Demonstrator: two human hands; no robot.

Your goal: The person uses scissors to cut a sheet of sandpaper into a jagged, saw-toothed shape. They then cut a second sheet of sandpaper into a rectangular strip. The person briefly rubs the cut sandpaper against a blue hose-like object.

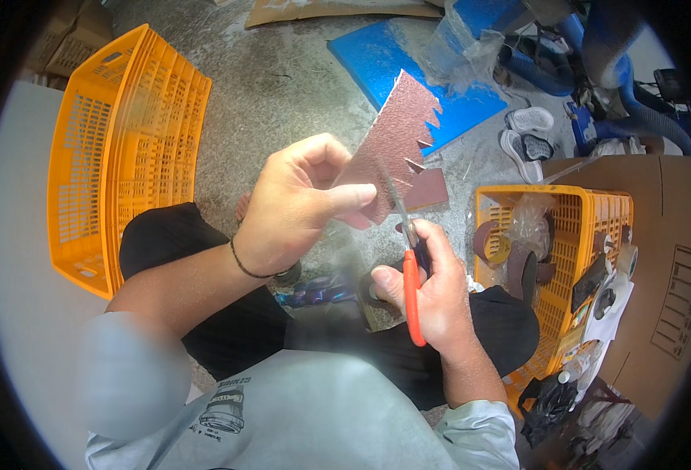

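Between thumb and fingers, my left hand [294,200] grips a reddish-brown sheet of sandpaper [392,141], tilted up and away from me. Several jagged notches run along its right edge. My right hand [439,294] is wrapped round scissors [411,290] with red handles. Their blades point up and lie against the lower right part of the sheet; part of the blades is hidden by the paper. A darker reddish-brown piece [427,188] shows just behind the sheet on the right. I cannot tell whether it is joined to it.
Stacked yellow plastic crates [153,117] stand on the left. At right, another yellow crate [564,313] holds sanding belts and plastic wrap. A blue board [377,59] lies on the concrete floor ahead. White shoes [525,145], blue hoses [619,63] and a large cardboard box [635,180] are at right.
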